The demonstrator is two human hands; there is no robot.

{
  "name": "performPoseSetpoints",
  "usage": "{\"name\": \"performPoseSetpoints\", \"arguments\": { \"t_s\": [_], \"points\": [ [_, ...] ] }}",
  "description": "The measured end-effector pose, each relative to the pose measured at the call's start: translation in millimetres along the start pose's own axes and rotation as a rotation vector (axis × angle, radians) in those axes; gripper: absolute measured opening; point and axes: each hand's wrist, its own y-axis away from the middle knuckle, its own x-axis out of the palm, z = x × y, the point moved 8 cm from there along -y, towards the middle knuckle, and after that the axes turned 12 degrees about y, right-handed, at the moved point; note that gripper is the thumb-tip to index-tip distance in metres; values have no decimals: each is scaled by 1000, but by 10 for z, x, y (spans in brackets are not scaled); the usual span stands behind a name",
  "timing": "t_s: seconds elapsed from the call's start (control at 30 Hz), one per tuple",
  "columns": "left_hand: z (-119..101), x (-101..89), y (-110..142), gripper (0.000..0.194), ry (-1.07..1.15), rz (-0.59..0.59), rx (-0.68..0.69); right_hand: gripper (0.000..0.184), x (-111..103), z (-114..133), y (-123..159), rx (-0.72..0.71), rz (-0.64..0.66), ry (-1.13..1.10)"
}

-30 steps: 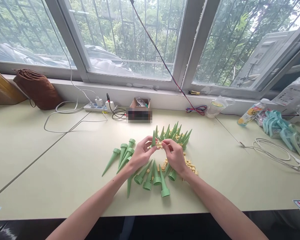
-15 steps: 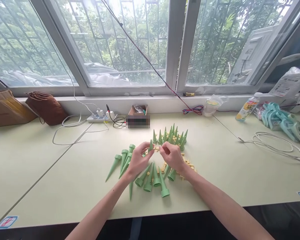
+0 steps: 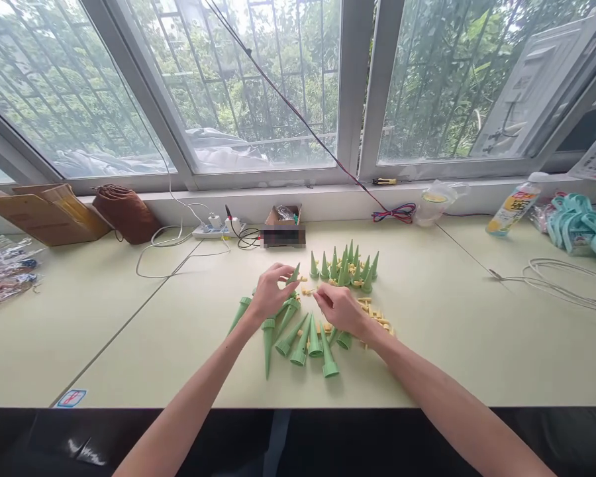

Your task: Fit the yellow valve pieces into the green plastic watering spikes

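Observation:
My left hand (image 3: 271, 288) is closed around a green plastic plant-watering spike (image 3: 294, 273), tip pointing up, with a small yellow piece (image 3: 302, 279) showing at its side. Just to the right, my right hand (image 3: 340, 306) pinches the thin end of a yellow plastic valve (image 3: 308, 291). A small gap separates the two hands. Several green spikes (image 3: 329, 358) lie loose in front of and below my hands. Behind them, a group of upright spikes (image 3: 367, 281) stands with yellow pieces among them. More yellow valves (image 3: 377, 318) lie beside my right wrist, partly hidden by it.
A small box (image 3: 283, 232) and a power strip (image 3: 211, 230) sit by the window. On the right are a spray bottle (image 3: 514, 205), teal plastic parts (image 3: 576, 228) and a coiled white cable (image 3: 551, 285). A brown pouch (image 3: 128, 215) and a cardboard box (image 3: 49, 215) stand at left.
The camera view has turned left. My left hand has drawn away from the right one and tilted the spike; the yellow valve now shows at my right fingertips.

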Motion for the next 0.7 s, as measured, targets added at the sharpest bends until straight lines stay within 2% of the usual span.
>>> {"name": "performPoseSetpoints", "arguments": {
  "t_s": [0.13, 0.27, 0.53, 0.7],
  "points": [
    [137, 171, -221, 17, -79, 68, -26, 27, 1, 17, -8, -24, -14, 27],
    [176, 336, -349, 12, -104, 91, -18, 26, 11, 29, -16, -24, -17, 43],
    [264, 477, -375, 6, -115, 110, -59, 23, 38, 119, -29, -49, 39, 11],
    [316, 493, -364, 7, -103, 110, -80, 30, 101, 119, -15, -65, 65, 69]
  ]
}}
